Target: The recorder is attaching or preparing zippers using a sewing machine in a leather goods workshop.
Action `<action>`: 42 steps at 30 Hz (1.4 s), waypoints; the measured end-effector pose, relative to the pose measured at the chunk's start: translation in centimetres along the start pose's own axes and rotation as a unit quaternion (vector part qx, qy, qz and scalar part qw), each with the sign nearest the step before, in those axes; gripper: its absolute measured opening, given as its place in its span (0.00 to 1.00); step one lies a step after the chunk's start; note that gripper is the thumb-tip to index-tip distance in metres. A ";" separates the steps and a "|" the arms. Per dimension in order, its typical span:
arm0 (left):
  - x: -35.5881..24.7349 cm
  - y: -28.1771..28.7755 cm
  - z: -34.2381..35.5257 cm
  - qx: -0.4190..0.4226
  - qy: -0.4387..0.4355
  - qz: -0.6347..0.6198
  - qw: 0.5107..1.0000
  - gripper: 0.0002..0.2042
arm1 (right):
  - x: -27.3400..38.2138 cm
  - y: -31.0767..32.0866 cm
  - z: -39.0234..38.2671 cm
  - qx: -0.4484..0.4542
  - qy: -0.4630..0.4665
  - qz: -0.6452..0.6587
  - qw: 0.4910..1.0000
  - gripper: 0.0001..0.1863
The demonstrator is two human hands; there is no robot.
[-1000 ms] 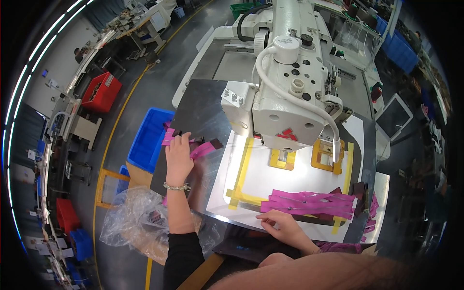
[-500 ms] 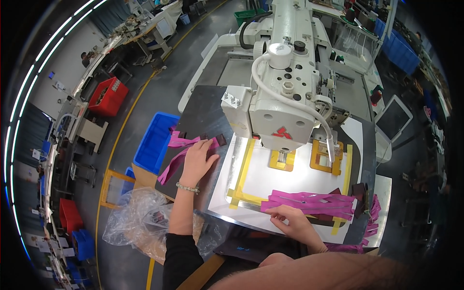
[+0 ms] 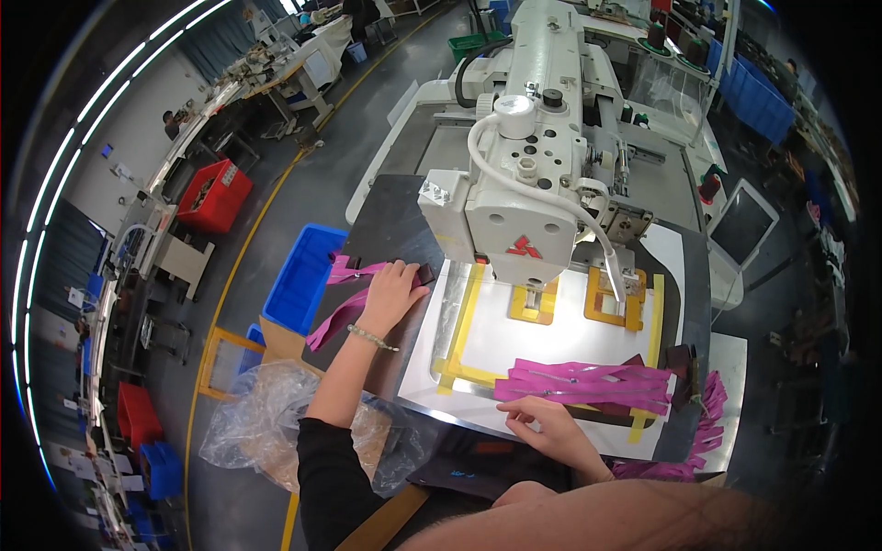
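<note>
Left of the sewing machine [image 3: 519, 220], my left hand [image 3: 393, 296] covers pink zippers [image 3: 336, 320]; whether its fingers clamp, I can't tell. In front of it, my right hand [image 3: 544, 426] curls, fingers slightly apart, by stacked zippers [image 3: 597, 378]. Picking looks underway; next calls for a sure pinch.

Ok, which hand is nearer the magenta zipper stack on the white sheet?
Right: the right hand is just in front of the left end of the zipper stack; the left hand is farther left, at separate magenta strips on the dark plate.
</note>
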State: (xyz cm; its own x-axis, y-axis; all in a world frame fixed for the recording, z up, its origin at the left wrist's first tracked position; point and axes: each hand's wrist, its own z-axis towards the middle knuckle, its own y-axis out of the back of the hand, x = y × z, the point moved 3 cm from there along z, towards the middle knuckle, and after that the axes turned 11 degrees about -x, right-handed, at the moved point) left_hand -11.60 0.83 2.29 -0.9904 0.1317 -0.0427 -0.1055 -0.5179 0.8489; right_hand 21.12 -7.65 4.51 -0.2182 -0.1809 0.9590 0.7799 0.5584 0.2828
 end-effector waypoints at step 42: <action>-6.0 4.2 0.5 -0.060 -0.039 0.045 0.996 0.20 | -1.3 1.1 -1.4 -0.046 -0.020 -0.036 0.998 0.13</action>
State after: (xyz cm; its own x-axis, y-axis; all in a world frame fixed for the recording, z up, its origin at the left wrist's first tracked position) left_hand -6.03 -1.70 6.34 -0.9868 0.1427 0.0760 -0.0307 -0.6266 0.7788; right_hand 23.08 -7.95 3.51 -0.2971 -0.1838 0.9370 0.8117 0.4681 0.3492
